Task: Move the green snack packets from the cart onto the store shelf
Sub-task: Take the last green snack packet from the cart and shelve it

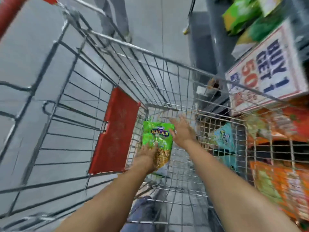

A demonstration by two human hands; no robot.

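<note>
A green snack packet (157, 139) lies at the bottom of the wire cart (167, 64). My left hand (147, 158) rests on the packet's lower end, fingers over its clear window; whether it grips is blurred. My right hand (182, 131) is deep in the cart with fingers spread, touching the packet's upper right edge. More green packets (242, 15) sit on the store shelf at the top right.
The cart's red flap (115, 131) hangs to the left of the packet. A "BUY 1 GET 1" sign (265, 67) juts from the shelf on the right, with orange packets (284, 185) and teal packets (225, 136) below. Another person's legs (115, 15) stand beyond the cart.
</note>
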